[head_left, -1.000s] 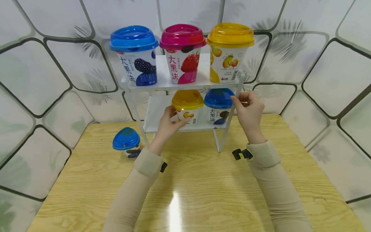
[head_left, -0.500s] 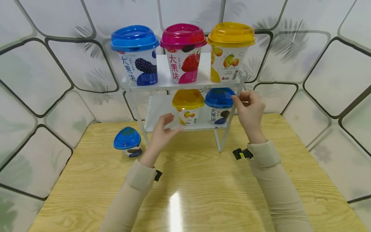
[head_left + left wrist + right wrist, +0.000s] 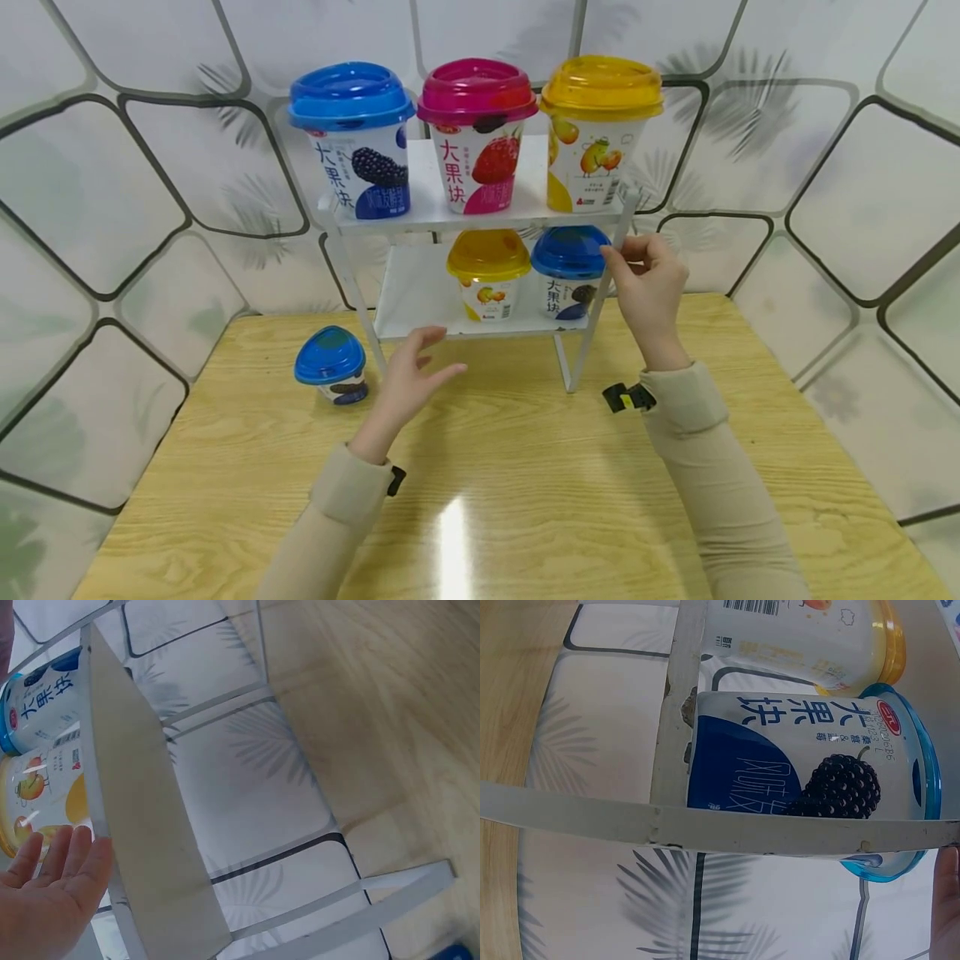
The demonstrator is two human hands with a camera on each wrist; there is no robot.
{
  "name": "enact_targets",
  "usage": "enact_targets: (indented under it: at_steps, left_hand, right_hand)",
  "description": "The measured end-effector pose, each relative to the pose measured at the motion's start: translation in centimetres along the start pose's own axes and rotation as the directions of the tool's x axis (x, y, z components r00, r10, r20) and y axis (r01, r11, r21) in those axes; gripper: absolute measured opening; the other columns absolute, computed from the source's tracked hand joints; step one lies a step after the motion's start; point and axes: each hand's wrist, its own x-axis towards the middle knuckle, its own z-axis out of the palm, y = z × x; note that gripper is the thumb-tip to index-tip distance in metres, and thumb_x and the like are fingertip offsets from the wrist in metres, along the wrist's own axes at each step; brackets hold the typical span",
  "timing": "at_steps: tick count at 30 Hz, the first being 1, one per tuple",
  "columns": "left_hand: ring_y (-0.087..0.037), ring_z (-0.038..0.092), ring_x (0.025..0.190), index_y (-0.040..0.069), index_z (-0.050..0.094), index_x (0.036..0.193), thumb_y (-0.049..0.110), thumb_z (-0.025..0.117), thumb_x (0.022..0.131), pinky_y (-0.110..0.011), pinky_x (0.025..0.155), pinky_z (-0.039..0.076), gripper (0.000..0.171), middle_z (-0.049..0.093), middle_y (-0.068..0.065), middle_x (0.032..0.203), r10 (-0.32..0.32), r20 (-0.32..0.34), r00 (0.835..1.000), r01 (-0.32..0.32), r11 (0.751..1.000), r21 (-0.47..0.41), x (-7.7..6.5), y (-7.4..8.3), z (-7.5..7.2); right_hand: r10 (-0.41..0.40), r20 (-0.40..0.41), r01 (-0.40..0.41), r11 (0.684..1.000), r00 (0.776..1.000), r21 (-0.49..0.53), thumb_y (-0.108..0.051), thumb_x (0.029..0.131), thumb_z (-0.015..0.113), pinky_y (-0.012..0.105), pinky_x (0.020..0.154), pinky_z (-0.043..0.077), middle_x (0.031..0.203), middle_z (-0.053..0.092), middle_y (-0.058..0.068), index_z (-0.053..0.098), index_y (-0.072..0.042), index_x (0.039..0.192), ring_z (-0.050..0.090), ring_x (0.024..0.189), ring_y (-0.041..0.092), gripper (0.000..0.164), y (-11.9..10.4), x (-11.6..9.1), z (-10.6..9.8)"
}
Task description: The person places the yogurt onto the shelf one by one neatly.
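My left hand (image 3: 408, 375), fingers spread and holding nothing, is in front of the lower shelf (image 3: 416, 287) of a white two-tier rack, above the table. On that shelf stand a yellow-lidded yogurt cup (image 3: 489, 279) and, to its right, a blue-lidded blackberry yogurt cup (image 3: 566, 275). My right hand (image 3: 651, 287) pinches the rack's right post (image 3: 598, 293) beside the blue-lidded cup. In the right wrist view only a sliver of that hand shows at the right edge, and the post crosses the blackberry cup (image 3: 810, 757).
Three larger-looking cups line the top shelf: a blue-lidded cup (image 3: 352, 142), a pink-lidded cup (image 3: 478, 137) and a yellow-lidded cup (image 3: 600, 137). Another blue-lidded cup (image 3: 332, 364) sits on the wooden table (image 3: 540, 500) left of the rack. A patterned wall panel (image 3: 847, 208) stands behind.
My left hand has let go of the yellow-lidded cup on the lower shelf and drawn back toward the front left. The right hand keeps its place at the post.
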Motion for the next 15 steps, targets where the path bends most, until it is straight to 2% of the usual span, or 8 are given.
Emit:
enact_targets:
  at_steps: [7,15]
  left_hand:
    - [-0.029,0.043,0.113,0.001,0.046,0.120,0.018,0.071,0.075,-0.047,0.089,0.039,0.054,0.048,-0.016,0.122,0.000,0.035,0.999,-0.001,1.000,0.017,-1.3,-1.9,-0.6]
    - [-0.028,0.046,0.111,-0.001,0.046,0.120,0.020,0.070,0.075,-0.046,0.087,0.041,0.055,0.050,-0.016,0.121,-0.012,-0.005,1.000,0.013,0.996,0.083,-2.4,-3.1,-2.0]
  right_hand:
    - [0.002,0.001,-0.002,1.000,1.000,-0.003,-0.011,0.078,0.067,0.016,0.065,0.048,0.079,0.059,0.009,0.057,0.009,0.083,0.056,0.069,0.001,0.023,-0.1,0.0,0.0]
    - [-0.001,0.004,0.001,1.000,1.000,0.009,-0.010,0.077,0.067,0.016,0.065,0.047,0.080,0.059,0.010,0.057,0.009,0.083,0.056,0.070,0.002,0.023,-0.1,0.0,0.0]
